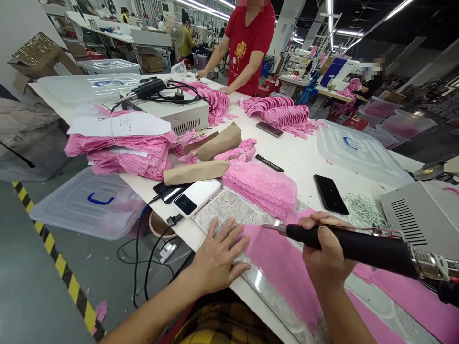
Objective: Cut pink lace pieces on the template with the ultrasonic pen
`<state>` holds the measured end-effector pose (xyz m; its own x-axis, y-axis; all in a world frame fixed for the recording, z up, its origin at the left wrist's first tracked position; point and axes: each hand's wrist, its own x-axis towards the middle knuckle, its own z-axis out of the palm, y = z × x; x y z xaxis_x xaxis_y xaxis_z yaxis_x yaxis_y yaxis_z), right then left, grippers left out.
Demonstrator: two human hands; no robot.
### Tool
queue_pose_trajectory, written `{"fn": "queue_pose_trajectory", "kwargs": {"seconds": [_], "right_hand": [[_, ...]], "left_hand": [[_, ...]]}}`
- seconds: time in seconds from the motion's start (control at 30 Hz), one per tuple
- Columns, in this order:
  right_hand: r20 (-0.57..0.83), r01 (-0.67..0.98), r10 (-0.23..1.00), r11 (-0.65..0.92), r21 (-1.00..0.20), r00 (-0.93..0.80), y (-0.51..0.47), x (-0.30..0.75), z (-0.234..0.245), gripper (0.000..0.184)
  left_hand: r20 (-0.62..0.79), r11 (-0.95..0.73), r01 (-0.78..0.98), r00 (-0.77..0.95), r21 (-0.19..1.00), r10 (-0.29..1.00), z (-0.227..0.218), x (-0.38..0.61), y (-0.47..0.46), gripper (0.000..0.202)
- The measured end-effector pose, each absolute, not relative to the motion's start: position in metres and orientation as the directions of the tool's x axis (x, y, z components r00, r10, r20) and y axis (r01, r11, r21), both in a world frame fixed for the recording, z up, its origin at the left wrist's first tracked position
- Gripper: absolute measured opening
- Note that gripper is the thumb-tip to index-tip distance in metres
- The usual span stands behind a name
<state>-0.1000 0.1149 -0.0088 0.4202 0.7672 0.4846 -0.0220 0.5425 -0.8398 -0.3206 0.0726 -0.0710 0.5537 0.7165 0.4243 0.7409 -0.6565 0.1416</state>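
My left hand (221, 258) lies flat with its fingers spread, fingertips pressing the left edge of a pink fabric panel (283, 272). My right hand (328, 253) is closed around a black-handled corded tool (366, 248) with a narrow metal tip. That tip points left and is at the panel's upper edge; whether it touches the cloth I cannot tell. Under the panel is a clear, glossy board (229, 208). A stack of pink lace pieces (261, 188) sits just beyond it. More pink cloth (412, 296) lies to the right of my right forearm.
A white power bank (197, 198), a black phone (330, 193), a marker (269, 163) and green elastic loops (366, 210) lie nearby. Tied pink bundles (125, 143) and a grey box (423, 215) flank the work. Cables hang off the left edge. A person in red (247, 52) stands opposite, handling cloth.
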Motion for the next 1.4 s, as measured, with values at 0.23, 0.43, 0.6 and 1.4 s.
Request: {"fn": "queue_pose_trajectory", "kwargs": {"seconds": [0.23,0.43,0.6,1.4], "right_hand": [[0.466,-0.066,0.788,0.533,-0.844,0.404,0.112,-0.109,-0.009,0.012],[0.472,-0.079,0.799,0.534,-0.842,0.371,0.112,-0.115,-0.012,0.012],[0.478,-0.082,0.801,0.538,-0.839,0.360,0.112,-0.115,-0.012,0.011],[0.433,-0.127,0.806,0.518,-0.846,0.403,0.108,-0.123,-0.009,0.016]], "left_hand": [[0.389,-0.647,0.747,0.556,0.155,0.735,-0.071,-0.321,0.072,0.055],[0.408,-0.644,0.747,0.543,0.166,0.734,-0.074,-0.320,0.072,0.057],[0.425,-0.644,0.746,0.533,0.172,0.731,-0.073,-0.320,0.072,0.057],[0.651,-0.706,0.671,0.434,0.227,0.623,-0.082,-0.337,0.059,0.032]]}}
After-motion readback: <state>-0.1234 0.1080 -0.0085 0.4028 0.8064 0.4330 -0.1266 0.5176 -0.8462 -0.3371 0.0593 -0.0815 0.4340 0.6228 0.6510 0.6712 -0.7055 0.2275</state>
